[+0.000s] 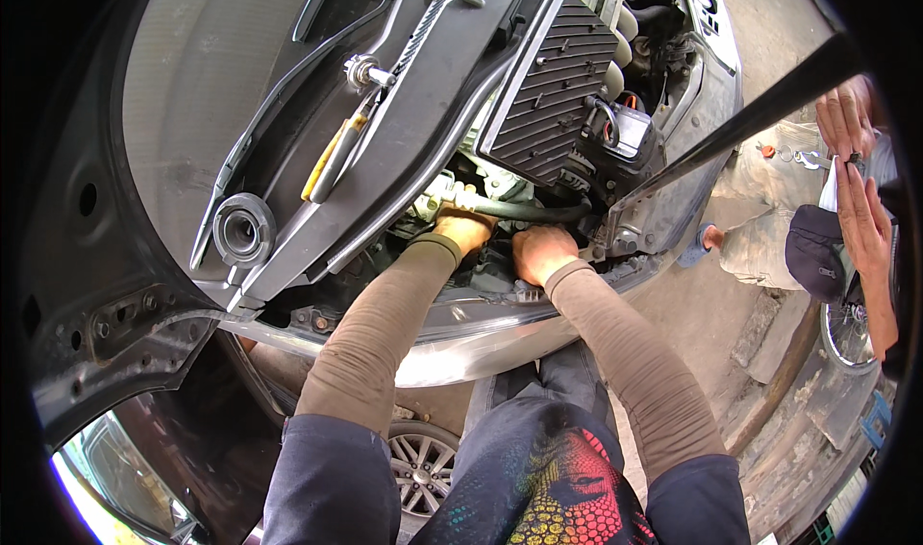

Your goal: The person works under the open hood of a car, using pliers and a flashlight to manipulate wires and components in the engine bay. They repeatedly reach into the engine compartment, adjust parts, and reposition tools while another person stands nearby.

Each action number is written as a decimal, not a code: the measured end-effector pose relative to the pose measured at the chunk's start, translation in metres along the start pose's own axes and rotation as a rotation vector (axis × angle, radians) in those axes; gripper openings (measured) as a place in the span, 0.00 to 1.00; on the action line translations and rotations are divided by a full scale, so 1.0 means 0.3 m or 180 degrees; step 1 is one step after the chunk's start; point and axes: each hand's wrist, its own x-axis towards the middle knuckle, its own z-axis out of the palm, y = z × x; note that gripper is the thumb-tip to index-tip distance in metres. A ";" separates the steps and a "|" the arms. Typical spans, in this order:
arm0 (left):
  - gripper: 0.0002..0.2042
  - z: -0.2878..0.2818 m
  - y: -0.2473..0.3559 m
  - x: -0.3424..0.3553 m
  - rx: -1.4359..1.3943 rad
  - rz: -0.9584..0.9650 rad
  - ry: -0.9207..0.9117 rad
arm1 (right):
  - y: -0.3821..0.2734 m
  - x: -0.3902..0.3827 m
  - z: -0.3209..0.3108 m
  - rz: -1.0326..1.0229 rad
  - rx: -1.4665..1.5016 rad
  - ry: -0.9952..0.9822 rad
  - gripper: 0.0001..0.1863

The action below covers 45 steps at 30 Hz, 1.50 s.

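Both my hands reach down into the car's engine bay, below the ribbed black engine cover (550,88). My left hand (465,230) is under the near end of a thick black hose (534,210), beside pale metal engine parts (437,195); its fingertips are hidden. Just right of it, my right hand (543,253) sits below the hose with the fingers curled downward. What lies inside those fingers cannot be seen. Brown sleeves cover both forearms, which cross the car's front edge.
Pliers (334,161) with yellow and black handles lie on the black cowl panel, near a metal-ended part (363,71) and a black ring-shaped piece (243,230). A dark rod (745,117) slants across the right side. Beyond it, another person's hands (856,170) are pressed together.
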 end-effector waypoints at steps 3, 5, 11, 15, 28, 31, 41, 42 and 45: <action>0.17 -0.026 0.004 0.001 0.0009 -0.0077 -0.0250 | 0.002 0.000 0.004 -0.0039 -0.0037 0.0079 0.15; 0.17 -0.042 0.009 -0.001 -0.0022 -0.0115 -0.0305 | 0.003 -0.002 0.006 -0.0045 -0.0031 0.0068 0.15; 0.16 -0.039 0.013 -0.004 0.0010 -0.0145 -0.0206 | 0.003 -0.005 0.008 -0.0047 -0.0034 0.0128 0.14; 0.15 -0.017 0.003 -0.001 0.0055 -0.0081 -0.0077 | 0.003 -0.002 0.012 -0.0054 -0.0051 0.0137 0.15; 0.17 -0.030 0.007 -0.011 0.0169 0.0079 -0.0199 | 0.006 0.005 0.020 -0.0079 -0.0187 0.0113 0.15; 0.16 -0.034 0.014 -0.014 0.0211 -0.0022 -0.0052 | 0.003 0.000 0.003 0.0030 -0.0080 0.0055 0.16; 0.22 -0.029 -0.031 0.028 -0.0429 0.0222 -0.1404 | -0.006 0.009 -0.062 0.0356 0.0348 -0.0463 0.22; 0.23 -0.023 -0.033 0.030 -0.0382 0.0355 -0.1407 | -0.004 0.011 -0.066 0.0366 0.0370 -0.0513 0.22; 0.21 -0.018 -0.029 0.030 -0.0045 0.0586 -0.1475 | 0.004 0.014 -0.077 0.0397 0.0456 -0.0586 0.22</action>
